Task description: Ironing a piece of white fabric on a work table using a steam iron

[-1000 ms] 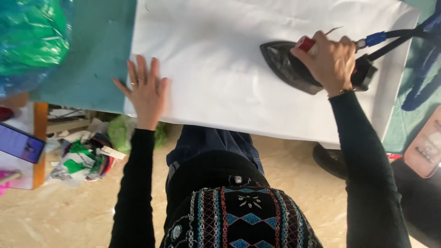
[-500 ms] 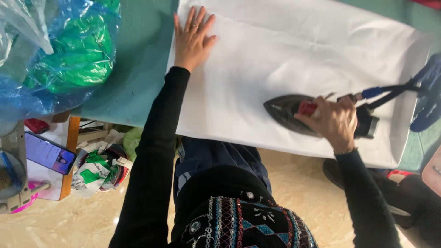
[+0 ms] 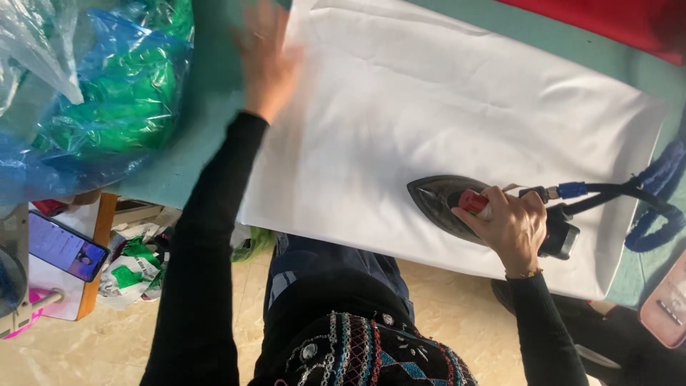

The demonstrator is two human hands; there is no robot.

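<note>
Pressing is in hand. My right hand (image 3: 516, 227) is clamped on the red handle of the dark, pointed-sole steam iron (image 3: 457, 204), which sits on the white rectangular cotton cloth (image 3: 443, 114) at about four o'clock of its middle. My left hand (image 3: 268, 61), fingers spread flat, rests on the cloth's edge at ten o'clock. My judgement: the iron's tip faces unpressed cloth, so that hand must hold it taut. At nine o'clock a clear blue plastic bag (image 3: 107, 136) holds crumpled green material.
</note>
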